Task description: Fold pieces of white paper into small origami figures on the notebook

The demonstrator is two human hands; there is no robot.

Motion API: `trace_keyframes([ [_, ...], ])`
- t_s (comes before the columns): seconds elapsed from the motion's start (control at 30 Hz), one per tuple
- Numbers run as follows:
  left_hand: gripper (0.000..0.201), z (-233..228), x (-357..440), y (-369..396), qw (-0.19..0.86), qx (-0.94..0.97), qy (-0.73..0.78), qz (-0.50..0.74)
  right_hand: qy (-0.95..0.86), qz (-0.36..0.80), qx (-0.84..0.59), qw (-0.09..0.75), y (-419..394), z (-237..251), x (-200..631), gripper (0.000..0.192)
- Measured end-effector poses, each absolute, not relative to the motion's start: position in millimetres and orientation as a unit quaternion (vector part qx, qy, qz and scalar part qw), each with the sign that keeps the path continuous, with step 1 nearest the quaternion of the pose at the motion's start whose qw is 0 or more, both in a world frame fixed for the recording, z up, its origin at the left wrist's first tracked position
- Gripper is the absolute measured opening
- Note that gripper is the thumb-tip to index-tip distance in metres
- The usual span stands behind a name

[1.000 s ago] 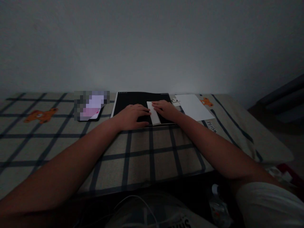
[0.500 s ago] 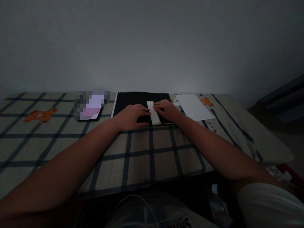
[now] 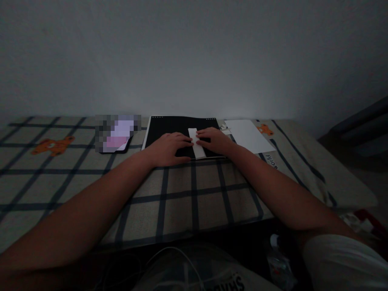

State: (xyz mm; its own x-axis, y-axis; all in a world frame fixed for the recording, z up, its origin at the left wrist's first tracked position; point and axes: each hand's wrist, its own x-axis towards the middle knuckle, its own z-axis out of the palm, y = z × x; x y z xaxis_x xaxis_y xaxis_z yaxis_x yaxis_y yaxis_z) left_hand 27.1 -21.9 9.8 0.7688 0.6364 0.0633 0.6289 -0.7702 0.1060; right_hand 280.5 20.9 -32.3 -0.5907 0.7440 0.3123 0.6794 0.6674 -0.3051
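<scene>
A narrow folded strip of white paper (image 3: 197,150) lies on a black mat (image 3: 169,125) on the checked cloth. My left hand (image 3: 169,148) rests flat on the mat, its fingertips touching the strip's left edge. From the other side my right hand (image 3: 214,140) presses its fingers onto the strip's middle. Both hands lie palm down, fingers together, pinning the paper rather than gripping it.
A white sheet (image 3: 247,134) lies right of the mat, small pale scraps (image 3: 224,129) beside it. A phone with a lit screen (image 3: 117,137) sits to the left. The checked cloth (image 3: 194,194) has orange bear prints (image 3: 53,145). A wall rises behind.
My right hand has slid toward me along the strip, from its far end to its middle. My left hand has hardly moved.
</scene>
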Motion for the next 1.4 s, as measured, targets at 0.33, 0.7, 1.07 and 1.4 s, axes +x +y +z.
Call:
trace_keyframes([
  [0.33, 0.062, 10, 27, -23, 0.02, 0.941, 0.336, 0.034, -0.895, 0.079, -0.402, 0.179, 17, -27, 280, 0.036],
  [0.7, 0.061, 8, 26, -28, -0.011, 0.946, 0.323, 0.028, -0.909, 0.079, -0.392, 0.119, 7, -16, 285, 0.058],
  [1.07, 0.061, 5, 23, -29, -0.029, 0.953, 0.301, 0.032, -0.914, 0.075, -0.38, 0.123, 10, -19, 286, 0.057],
  [1.4, 0.06, 6, 23, -27, -0.026, 0.954, 0.295, 0.035, -0.915, 0.067, -0.379, 0.123, 10, -22, 287, 0.059],
])
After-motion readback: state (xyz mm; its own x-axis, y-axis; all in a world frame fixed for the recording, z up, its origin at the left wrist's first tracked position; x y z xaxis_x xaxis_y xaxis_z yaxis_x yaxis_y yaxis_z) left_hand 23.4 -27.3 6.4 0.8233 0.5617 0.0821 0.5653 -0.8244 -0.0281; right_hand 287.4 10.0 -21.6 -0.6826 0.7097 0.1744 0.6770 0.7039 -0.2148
